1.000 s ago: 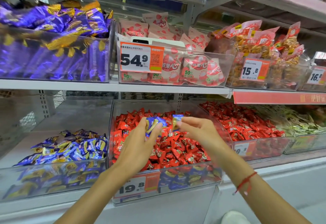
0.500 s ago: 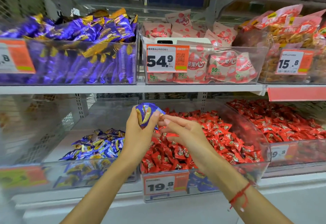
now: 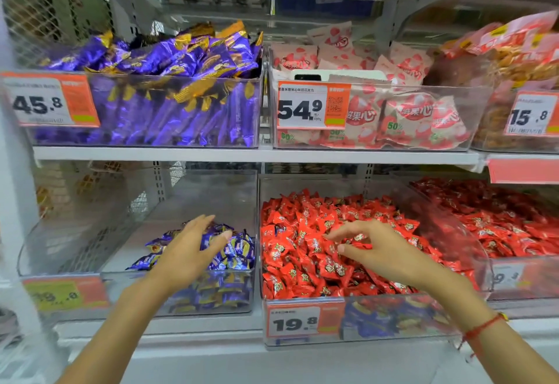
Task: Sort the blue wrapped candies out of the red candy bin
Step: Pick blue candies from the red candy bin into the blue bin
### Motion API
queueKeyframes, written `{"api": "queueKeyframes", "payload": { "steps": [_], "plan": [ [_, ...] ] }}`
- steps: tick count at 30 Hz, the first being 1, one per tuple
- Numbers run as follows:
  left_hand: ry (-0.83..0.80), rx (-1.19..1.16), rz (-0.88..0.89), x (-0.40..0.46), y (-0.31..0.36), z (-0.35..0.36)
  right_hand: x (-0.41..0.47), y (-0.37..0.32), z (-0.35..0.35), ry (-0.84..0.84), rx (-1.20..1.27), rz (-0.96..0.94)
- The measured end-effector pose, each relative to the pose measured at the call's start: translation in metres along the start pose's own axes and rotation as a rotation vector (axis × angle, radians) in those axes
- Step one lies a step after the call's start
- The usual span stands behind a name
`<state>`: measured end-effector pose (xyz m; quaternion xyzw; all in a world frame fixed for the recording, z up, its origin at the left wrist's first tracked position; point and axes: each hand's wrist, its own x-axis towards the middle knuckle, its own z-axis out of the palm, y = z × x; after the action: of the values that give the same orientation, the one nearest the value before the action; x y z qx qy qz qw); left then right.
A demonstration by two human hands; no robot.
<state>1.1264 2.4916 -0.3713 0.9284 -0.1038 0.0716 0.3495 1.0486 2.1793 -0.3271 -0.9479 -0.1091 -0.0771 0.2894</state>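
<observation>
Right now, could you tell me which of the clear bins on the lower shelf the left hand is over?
The left hand is over the blue-candy bin, left of the red candy bin tagged 19.8; its neighbours hold red wrappers.

A white store shelf [image 3: 257, 155] carries clear bins of purple-wrapped bars [image 3: 169, 93] at its left end and pink strawberry packets [image 3: 378, 111] toward its right. On the lower shelf [image 3: 211, 327] sit a clear bin of blue candies [image 3: 181, 296] and, just beside it, the red candy bin [image 3: 393, 320].

Price tags read 45.8 on the purple-packet bin [image 3: 145, 111], 54.9 on the pink-packet bin [image 3: 393, 117], 19.8 on the red candy bin [image 3: 378, 320].
</observation>
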Motion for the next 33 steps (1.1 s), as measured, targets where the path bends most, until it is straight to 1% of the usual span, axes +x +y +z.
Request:
{"api": "queueKeyframes", "payload": {
  "steps": [2, 4, 5, 6, 8, 9, 11, 13, 14, 15, 18, 20, 22, 23, 25, 26, 28, 30, 31, 33],
  "plan": [
    [0.157, 0.040, 0.059, -0.001, 0.011, 0.000, 0.001, 0.001, 0.003, 0.018, -0.019, -0.022],
    [0.322, -0.014, 0.135, -0.007, 0.030, 0.002, 0.005, -0.002, 0.011, 0.044, -0.088, -0.082],
    [0.358, -0.050, 0.185, -0.011, 0.040, 0.005, 0.009, -0.004, 0.017, 0.055, -0.136, -0.128],
    [0.347, -0.061, 0.245, -0.014, 0.050, 0.009, 0.015, -0.007, 0.022, 0.066, -0.171, -0.185],
    [0.236, 0.020, 0.352, -0.019, 0.061, 0.021, 0.031, -0.017, 0.031, 0.085, -0.242, -0.275],
    [0.179, 0.058, 0.372, -0.020, 0.063, 0.027, 0.040, -0.022, 0.036, 0.077, -0.295, -0.300],
    [0.103, 0.060, 0.337, -0.017, 0.059, 0.033, 0.056, -0.027, 0.047, -0.014, -0.401, -0.315],
    [0.088, 0.102, 0.324, -0.015, 0.056, 0.033, 0.063, -0.025, 0.056, -0.158, -0.497, -0.268],
    [0.092, 0.122, 0.329, -0.015, 0.056, 0.033, 0.063, -0.021, 0.058, -0.193, -0.545, -0.262],
    [0.093, 0.124, 0.326, -0.016, 0.056, 0.032, 0.062, -0.017, 0.058, -0.192, -0.589, -0.276],
    [0.084, 0.106, 0.302, -0.018, 0.058, 0.029, 0.055, 0.000, 0.041, -0.090, -0.686, -0.347],
    [0.041, 0.071, 0.234, -0.021, 0.059, 0.026, 0.048, 0.022, 0.027, -0.041, -0.693, -0.323],
    [0.000, 0.051, 0.163, -0.022, 0.059, 0.025, 0.038, 0.044, 0.014, -0.048, -0.675, -0.230],
    [-0.011, 0.048, 0.146, -0.022, 0.059, 0.025, 0.034, 0.052, 0.008, -0.060, -0.625, -0.184],
    [-0.024, 0.024, 0.120, -0.022, 0.060, 0.025, 0.030, 0.057, -0.004, -0.085, -0.558, -0.112],
    [-0.031, 0.012, 0.112, -0.023, 0.062, 0.025, 0.029, 0.054, -0.009, -0.076, -0.562, -0.094],
    [-0.042, 0.019, 0.113, -0.026, 0.065, 0.024, 0.033, 0.039, -0.012, 0.004, -0.588, -0.114],
    [-0.034, 0.075, 0.122, -0.027, 0.069, 0.022, 0.042, 0.013, -0.004, 0.086, -0.558, -0.207],
    [-0.017, 0.123, 0.129, -0.027, 0.070, 0.021, 0.048, 0.000, 0.006, 0.082, -0.517, -0.250],
    [0.046, 0.230, 0.148, -0.025, 0.072, 0.018, 0.062, -0.019, 0.032, -0.019, -0.485, -0.257]
  ]
}}
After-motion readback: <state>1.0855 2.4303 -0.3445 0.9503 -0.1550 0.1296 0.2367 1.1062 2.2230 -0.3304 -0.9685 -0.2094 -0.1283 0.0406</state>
